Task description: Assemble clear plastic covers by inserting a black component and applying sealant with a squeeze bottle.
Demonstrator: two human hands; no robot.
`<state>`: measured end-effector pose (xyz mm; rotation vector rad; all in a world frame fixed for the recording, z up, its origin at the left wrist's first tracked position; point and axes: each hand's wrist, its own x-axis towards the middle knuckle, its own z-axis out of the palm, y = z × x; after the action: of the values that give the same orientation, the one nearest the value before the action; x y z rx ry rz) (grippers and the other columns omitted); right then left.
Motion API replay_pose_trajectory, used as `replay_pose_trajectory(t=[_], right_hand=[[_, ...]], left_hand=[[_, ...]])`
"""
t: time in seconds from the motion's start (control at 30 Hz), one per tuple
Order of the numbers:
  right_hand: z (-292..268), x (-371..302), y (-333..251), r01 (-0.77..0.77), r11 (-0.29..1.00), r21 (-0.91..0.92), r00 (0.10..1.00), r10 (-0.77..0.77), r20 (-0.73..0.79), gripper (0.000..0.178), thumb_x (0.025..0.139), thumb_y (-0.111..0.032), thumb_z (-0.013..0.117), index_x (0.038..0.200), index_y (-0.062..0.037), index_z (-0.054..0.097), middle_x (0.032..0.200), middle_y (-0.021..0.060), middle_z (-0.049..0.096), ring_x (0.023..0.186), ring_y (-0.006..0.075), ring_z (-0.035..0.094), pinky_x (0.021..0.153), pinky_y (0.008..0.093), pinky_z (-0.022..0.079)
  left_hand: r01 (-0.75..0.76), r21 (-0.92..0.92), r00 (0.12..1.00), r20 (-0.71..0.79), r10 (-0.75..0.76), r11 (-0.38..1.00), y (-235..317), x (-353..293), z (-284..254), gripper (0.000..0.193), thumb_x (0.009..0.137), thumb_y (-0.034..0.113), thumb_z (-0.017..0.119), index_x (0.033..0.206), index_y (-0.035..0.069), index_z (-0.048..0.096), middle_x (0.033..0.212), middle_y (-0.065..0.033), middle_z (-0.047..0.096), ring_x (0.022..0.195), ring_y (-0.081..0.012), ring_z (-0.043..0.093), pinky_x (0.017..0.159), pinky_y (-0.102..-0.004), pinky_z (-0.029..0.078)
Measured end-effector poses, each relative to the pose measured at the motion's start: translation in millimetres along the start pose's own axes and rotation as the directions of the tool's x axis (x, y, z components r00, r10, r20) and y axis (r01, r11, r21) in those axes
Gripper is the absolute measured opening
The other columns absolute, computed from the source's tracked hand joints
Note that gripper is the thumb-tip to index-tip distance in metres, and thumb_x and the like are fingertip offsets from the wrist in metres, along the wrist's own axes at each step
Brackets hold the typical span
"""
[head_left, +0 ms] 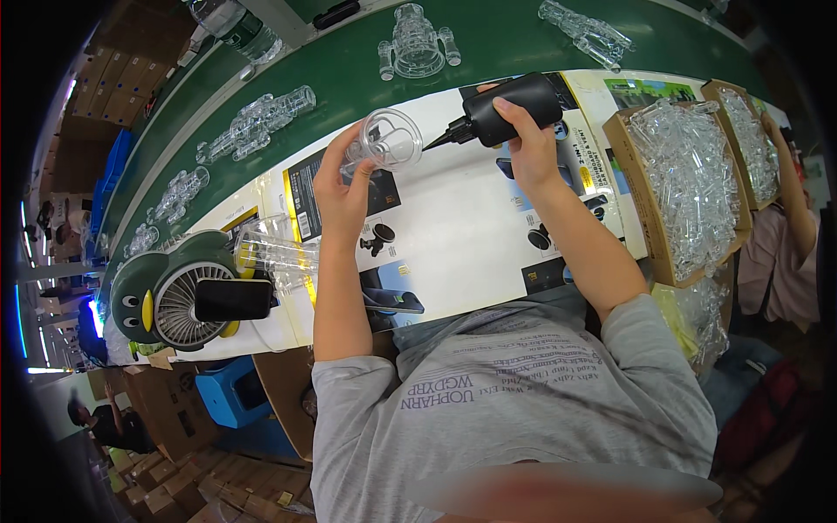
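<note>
My left hand (343, 179) is closed around a transparent round plastic cup-shaped part (392, 138), its wide rim turned to the right. In my right hand (529, 144) lies a black squeeze bottle (523, 98), tilted so that its pointed nozzle (449, 135) aims left and slightly down. The nozzle's tip is at the cup's rim; whether it touches, I cannot tell. Both hands are raised over a white printed sheet (453, 235) on the bench. Left of my left forearm lie several transparent plastic cups (277, 253), partly fitted into one another.
Assembled transparent plastic pieces stand or lie along the green bench, one (413, 44) straight ahead. At right, a cardboard box (641, 196) holds many transparent parts; beyond it are a second box and another person's arm (795, 192). A green fan (179, 296) with a phone (232, 299) stands at left.
</note>
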<state>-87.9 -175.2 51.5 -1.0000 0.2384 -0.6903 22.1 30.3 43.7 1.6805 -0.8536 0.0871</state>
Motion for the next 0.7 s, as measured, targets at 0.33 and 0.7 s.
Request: replay_pose_trajectory(t=[0.33,0.7], right_hand=[[-2,3,-1,-0.154,0.988,0.003,0.988,0.154,-0.016,0.027,0.079,-0.022,0.059,0.1,-0.0046,0.06,0.087,0.0021,0.061,0.072,0.0069,0.054,0.057,0.0217,0.039],[-4,6,-7,-0.19,0.982,0.002,0.981,0.19,0.036,0.031,0.079,-0.024,0.058,0.101,-0.0032,0.059,0.088,0.0036,0.061,0.073,0.0074,0.053,0.056,0.022,0.039]], left_hand=[[-0.063,-0.053,0.995,0.068,0.067,0.997,-6,2,-6,0.033,0.081,0.008,0.06,0.112,-0.001,0.056,0.109,-0.0123,0.058,0.104,-0.0223,0.053,0.093,-0.0316,0.038],[0.193,-0.308,0.96,0.254,-0.115,0.932,4,0,-11,0.034,0.087,0.017,0.056,0.113,-0.005,0.054,0.103,-0.0141,0.062,0.098,-0.0218,0.059,0.088,-0.032,0.044]])
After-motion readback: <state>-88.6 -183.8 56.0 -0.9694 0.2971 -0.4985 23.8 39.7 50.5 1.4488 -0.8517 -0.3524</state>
